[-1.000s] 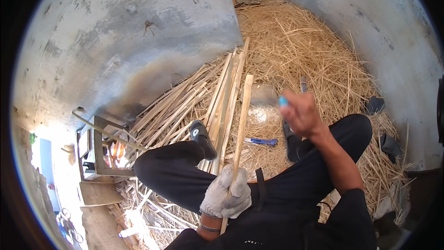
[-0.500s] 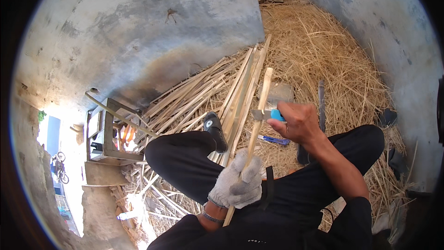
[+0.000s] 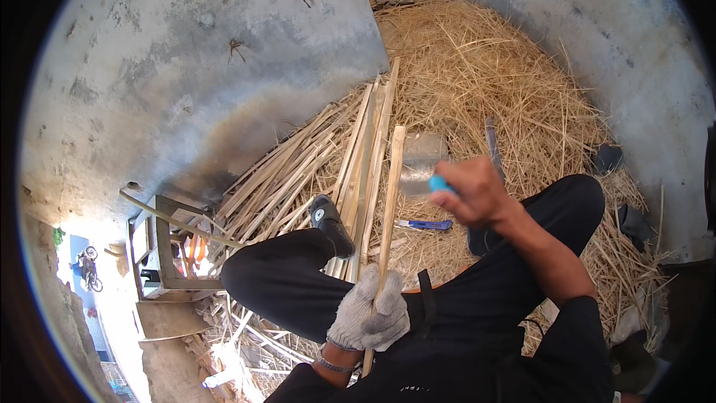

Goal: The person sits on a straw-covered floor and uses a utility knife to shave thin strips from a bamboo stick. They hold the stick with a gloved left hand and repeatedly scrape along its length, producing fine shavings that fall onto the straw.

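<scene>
My left hand [image 3: 371, 315], in a pale knitted work glove, is wrapped round the lower part of a long wooden strip [image 3: 391, 194], which looks like split bamboo. The strip slants up and away from my lap. My bare right hand [image 3: 477, 192] is closed round a knife with a light blue handle [image 3: 440, 183]. It is apart from the strip, to its right. The knife's blade is smeared by motion and hard to make out.
A blue utility knife [image 3: 426, 225] lies on the shavings between my legs. Long strips [image 3: 287, 168] are piled at the left, beside a dark shoe [image 3: 333, 225]. Shavings [image 3: 492, 60] heap up toward the walls. A wooden frame [image 3: 160, 254] stands at the left. A dark blade-like tool [image 3: 493, 145] lies ahead.
My right hand has pulled the knife away from the strip, where its blade rested before. The left hand keeps its grip on the strip. The whole view has shifted slightly.
</scene>
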